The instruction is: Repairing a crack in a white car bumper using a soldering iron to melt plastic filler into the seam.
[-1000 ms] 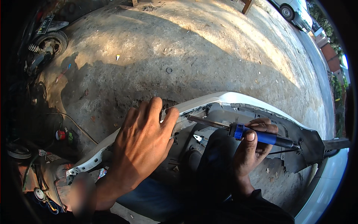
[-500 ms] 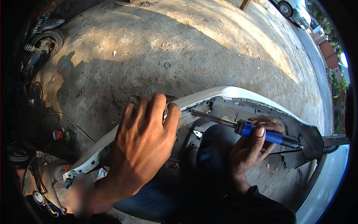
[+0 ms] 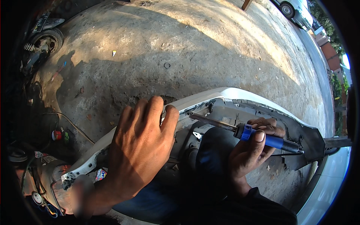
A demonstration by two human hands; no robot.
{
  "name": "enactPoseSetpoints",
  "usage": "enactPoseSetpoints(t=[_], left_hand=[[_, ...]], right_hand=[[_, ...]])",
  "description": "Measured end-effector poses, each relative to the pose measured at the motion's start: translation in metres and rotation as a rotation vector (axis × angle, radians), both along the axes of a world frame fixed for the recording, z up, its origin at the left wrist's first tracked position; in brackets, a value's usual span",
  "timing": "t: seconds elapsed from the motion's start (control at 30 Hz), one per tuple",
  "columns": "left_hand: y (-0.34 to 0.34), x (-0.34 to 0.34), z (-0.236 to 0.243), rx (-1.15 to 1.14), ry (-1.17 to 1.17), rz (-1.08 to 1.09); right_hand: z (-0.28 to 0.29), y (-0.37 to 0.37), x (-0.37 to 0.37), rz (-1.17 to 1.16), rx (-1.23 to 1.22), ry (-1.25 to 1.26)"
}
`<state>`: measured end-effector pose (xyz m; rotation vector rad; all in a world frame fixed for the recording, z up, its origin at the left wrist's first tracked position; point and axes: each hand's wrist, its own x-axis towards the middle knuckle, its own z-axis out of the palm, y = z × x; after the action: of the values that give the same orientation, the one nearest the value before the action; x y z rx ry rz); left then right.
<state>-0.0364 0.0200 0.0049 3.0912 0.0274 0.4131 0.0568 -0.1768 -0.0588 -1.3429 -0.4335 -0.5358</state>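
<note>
A long, curved white car bumper (image 3: 202, 97) lies across in front of me, its grey inner side toward me. My left hand (image 3: 144, 140) is closed over its upper edge, fingers bent over the far side; the fingertips are hidden. In my right hand (image 3: 245, 159) is a soldering iron (image 3: 274, 142) with a blue and black handle and a long metal shaft. The fingers wrap round the handle, thumb on top. The shaft points left, its tip close to the bumper's inner edge beside my left hand; whether it touches I cannot tell.
A motorcycle wheel (image 3: 50, 40) stands at the far left. Near left are a rusty tank (image 3: 60, 176) with a pressure gauge (image 3: 37, 197), a red can (image 3: 56, 135) and a cable (image 3: 73, 125). At right is a pale car panel (image 3: 330, 187); a parked vehicle (image 3: 296, 13) stands far right.
My left hand has shifted slightly left and down along the bumper's edge. The soldering iron's tip has moved a little left and down. Both grips are the same.
</note>
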Motion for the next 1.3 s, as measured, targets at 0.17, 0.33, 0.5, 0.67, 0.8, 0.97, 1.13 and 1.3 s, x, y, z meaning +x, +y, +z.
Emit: enactPoseSetpoints(t=[0.17, 0.33, 0.5, 0.67, 0.8, 0.97, 1.13, 1.3], left_hand=[[-0.002, 0.000, 0.003, -0.010, 0.005, -0.009], [-0.002, 0.001, 0.004, -0.035, 0.015, -0.012], [-0.002, 0.001, 0.000, -0.003, -0.007, -0.010], [-0.001, 0.001, -0.001, -0.009, -0.017, -0.013], [-0.001, 0.001, 0.000, -0.014, 0.000, -0.018], [0.000, 0.000, 0.003, -0.037, 0.029, -0.022], [0.000, 0.000, 0.008, -0.070, 0.073, -0.032], [0.001, 0.000, 0.009, -0.082, 0.096, -0.028]], right_hand=[[0.001, -0.003, 0.001, 0.010, -0.002, 0.000], [-0.001, -0.003, 0.002, -0.005, -0.012, 0.004], [0.001, -0.004, 0.002, 0.017, -0.021, 0.021], [0.001, -0.004, 0.001, 0.018, -0.018, 0.017], [0.002, -0.005, 0.000, 0.029, -0.025, 0.018], [0.001, -0.006, 0.001, 0.025, -0.042, 0.021], [-0.001, -0.005, 0.000, 0.011, 0.004, 0.019], [-0.002, -0.006, 0.001, -0.009, 0.038, 0.013]])
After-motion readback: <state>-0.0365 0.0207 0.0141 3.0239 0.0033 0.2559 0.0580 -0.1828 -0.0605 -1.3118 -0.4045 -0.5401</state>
